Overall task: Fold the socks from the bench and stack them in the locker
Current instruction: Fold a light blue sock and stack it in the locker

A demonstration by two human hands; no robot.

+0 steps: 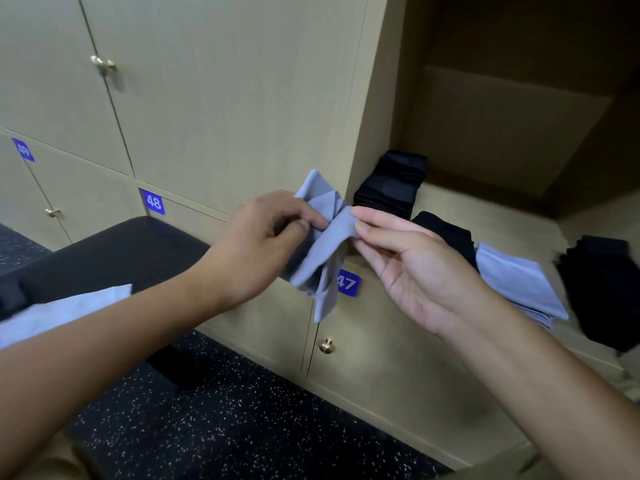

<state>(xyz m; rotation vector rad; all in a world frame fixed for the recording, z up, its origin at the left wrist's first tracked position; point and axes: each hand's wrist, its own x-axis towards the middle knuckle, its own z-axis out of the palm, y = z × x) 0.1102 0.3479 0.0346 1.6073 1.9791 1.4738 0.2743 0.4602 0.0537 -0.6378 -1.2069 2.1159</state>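
Standing at a wall of pale wood-grain lockers, I hold one grey sock (323,251) up between my hands, in front of the locker doors. My left hand (266,244) pinches its bunched middle with curled fingers and thumb; my right hand (408,268) pinches the folded edge just beside it, thumb against forefinger, the other fingers loosely bent. The sock's loose ends hang down below both hands.

Beyond my right hand is the open locker (491,216), its floor the same pale wood, its back in shadow. On that floor I count four piles: a black stack (391,183) just past my right fingertips, a black pile (450,233) beside my right thumb, a grey pile (519,282) to the right of my right wrist, and another black stack (606,292) further right at the edge of view.

Below my left forearm runs the dark padded bench (114,258), with one pale cloth (65,310) lying on it, partly hidden by my arm; I cannot tell whether it is a sock. Under everything is a dark speckled floor (221,417).

Three blue number tags show on the doors: 49 (23,150) far left of my left hand, 48 (153,201) nearer it, and 47 (348,282) between my hands, partly behind the sock. I count three brass knobs (326,345) on the closed doors.
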